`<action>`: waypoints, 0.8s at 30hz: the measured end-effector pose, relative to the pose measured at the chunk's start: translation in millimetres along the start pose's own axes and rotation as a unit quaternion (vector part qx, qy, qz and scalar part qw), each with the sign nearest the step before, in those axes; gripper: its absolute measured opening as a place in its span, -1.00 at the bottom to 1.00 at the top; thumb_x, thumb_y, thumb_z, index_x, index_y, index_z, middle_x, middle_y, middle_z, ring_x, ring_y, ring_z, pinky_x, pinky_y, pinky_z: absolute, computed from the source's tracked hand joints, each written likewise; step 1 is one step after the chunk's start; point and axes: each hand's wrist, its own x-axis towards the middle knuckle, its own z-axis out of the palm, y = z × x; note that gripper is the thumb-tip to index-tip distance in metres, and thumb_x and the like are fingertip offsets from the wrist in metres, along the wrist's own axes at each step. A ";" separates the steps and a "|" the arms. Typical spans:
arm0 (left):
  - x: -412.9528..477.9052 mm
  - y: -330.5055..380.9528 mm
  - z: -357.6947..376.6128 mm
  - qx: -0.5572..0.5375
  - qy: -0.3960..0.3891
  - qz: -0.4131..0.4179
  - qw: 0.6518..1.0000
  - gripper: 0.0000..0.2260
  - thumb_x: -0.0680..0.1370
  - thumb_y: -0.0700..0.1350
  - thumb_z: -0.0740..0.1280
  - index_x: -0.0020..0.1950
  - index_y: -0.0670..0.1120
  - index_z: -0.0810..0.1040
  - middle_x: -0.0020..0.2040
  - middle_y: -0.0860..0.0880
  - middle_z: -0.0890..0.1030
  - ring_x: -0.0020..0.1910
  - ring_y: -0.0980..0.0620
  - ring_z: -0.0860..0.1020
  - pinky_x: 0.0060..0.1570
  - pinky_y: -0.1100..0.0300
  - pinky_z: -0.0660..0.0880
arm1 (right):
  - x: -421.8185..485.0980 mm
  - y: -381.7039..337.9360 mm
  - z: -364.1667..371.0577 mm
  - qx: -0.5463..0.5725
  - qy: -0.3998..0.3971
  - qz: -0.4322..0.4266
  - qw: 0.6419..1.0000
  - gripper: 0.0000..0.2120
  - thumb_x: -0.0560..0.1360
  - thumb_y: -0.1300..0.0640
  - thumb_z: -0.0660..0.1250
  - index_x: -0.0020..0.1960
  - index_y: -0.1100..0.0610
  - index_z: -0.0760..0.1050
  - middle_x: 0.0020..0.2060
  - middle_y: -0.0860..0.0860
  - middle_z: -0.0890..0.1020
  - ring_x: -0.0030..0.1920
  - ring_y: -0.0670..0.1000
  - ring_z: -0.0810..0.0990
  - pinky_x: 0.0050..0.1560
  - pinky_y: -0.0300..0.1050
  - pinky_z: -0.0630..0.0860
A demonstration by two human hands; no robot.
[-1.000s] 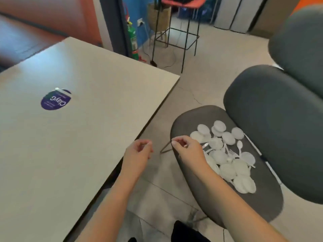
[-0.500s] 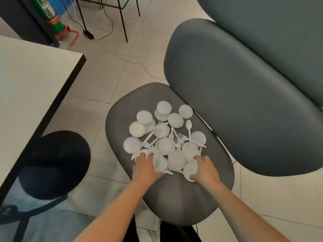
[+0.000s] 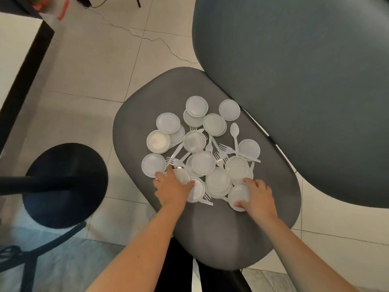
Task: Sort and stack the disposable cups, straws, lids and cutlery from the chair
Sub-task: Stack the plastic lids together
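Note:
Several white round lids (image 3: 203, 162) lie scattered and overlapping on the dark grey chair seat (image 3: 210, 239). White plastic forks (image 3: 223, 147) and a spoon (image 3: 234, 131) are mixed in among them. My left hand (image 3: 172, 187) lies with fingers spread on top of the lids at the pile's near left edge. My right hand (image 3: 259, 196) grips one lid (image 3: 237, 194) at the near right edge, thumb on its near rim and fingers over its far rim. No cups or straws show.
The chair's grey backrest (image 3: 294, 102) looms right of the seat. A table corner with a dark edge (image 3: 19, 66) is at the left. A round black stool (image 3: 63, 182) stands on the tiled floor (image 3: 94, 66) between table and chair.
My view swung from the table down onto the chair. Both hands went from mid-air down to the near edge of the lid pile, and the right hand closed on a lid.

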 end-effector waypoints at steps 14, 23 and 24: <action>-12.7 7.5 17.0 -0.092 0.039 0.029 0.995 -0.39 0.36 -0.05 0.44 0.36 -0.04 0.33 0.25 -0.14 0.26 0.22 -0.19 0.28 0.13 -0.08 0.47 | -5.5 -5.7 16.1 0.046 0.026 -0.052 0.997 -0.18 0.26 -0.21 0.51 0.42 -0.06 0.29 0.26 0.01 0.31 0.26 0.10 0.32 0.25 0.02 0.39; -17.7 7.9 29.3 -0.069 0.015 0.054 0.996 -0.32 0.40 0.09 0.46 0.44 -0.03 0.27 0.40 -0.15 0.19 0.38 -0.16 0.19 0.25 -0.08 0.41 | -2.7 -3.7 16.4 0.021 0.024 -0.069 0.997 -0.30 0.35 -0.17 0.44 0.40 -0.06 0.28 0.29 0.02 0.30 0.31 0.09 0.25 0.26 0.02 0.35; -16.3 9.7 28.3 -0.075 0.013 0.053 0.996 -0.34 0.40 0.07 0.46 0.43 -0.03 0.28 0.36 -0.15 0.22 0.36 -0.16 0.22 0.23 -0.08 0.42 | -2.2 -3.1 12.2 0.030 0.034 -0.070 0.997 -0.31 0.34 -0.17 0.44 0.39 -0.05 0.30 0.27 0.02 0.32 0.29 0.09 0.27 0.26 0.01 0.36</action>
